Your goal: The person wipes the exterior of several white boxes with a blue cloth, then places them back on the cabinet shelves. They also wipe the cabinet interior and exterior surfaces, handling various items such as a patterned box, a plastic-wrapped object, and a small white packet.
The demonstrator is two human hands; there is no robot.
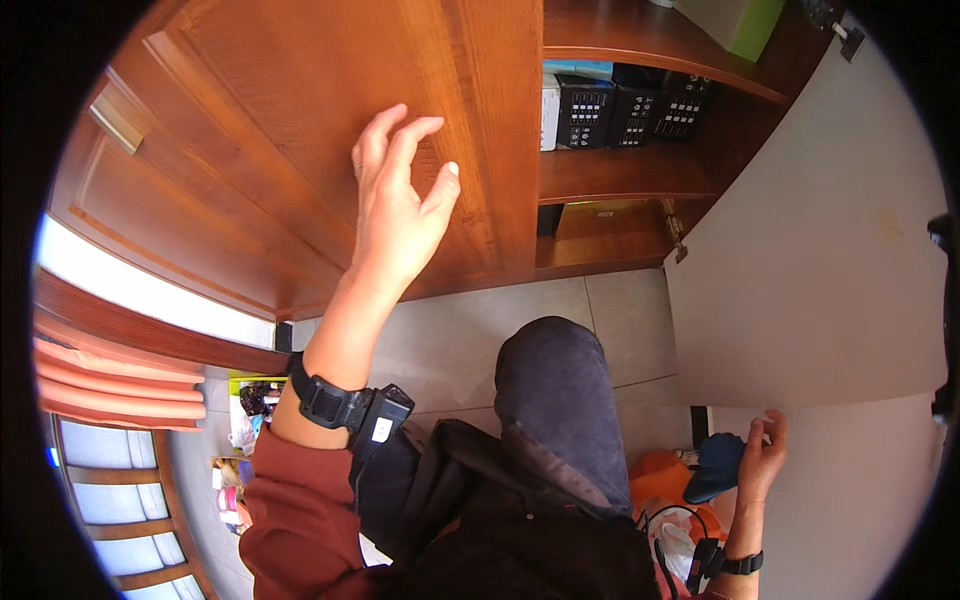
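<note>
My left hand (405, 199) is raised in front of a brown wooden cabinet door (480, 135), fingers apart and slightly bent, holding nothing. Whether its fingertips touch the wood cannot be told. To the right, another cabinet door (802, 247) stands swung open, its pale inner face toward me. Close to that door's near edge is my right hand (761, 461), with fingers partly curled; its grip is unclear. A blue item (716, 465) lies beside this hand. Between the doors, the open cabinet shows a wooden shelf (600, 172) with several black boxes (585, 112).
My bent knee (555, 375) is before the cabinet, above grey floor tiles (480, 330). An orange item (660, 476) and a white plastic bag (675, 544) lie at lower right. Pink curtains (120, 382) hang at left, near assorted small items (232, 495) on the floor.
</note>
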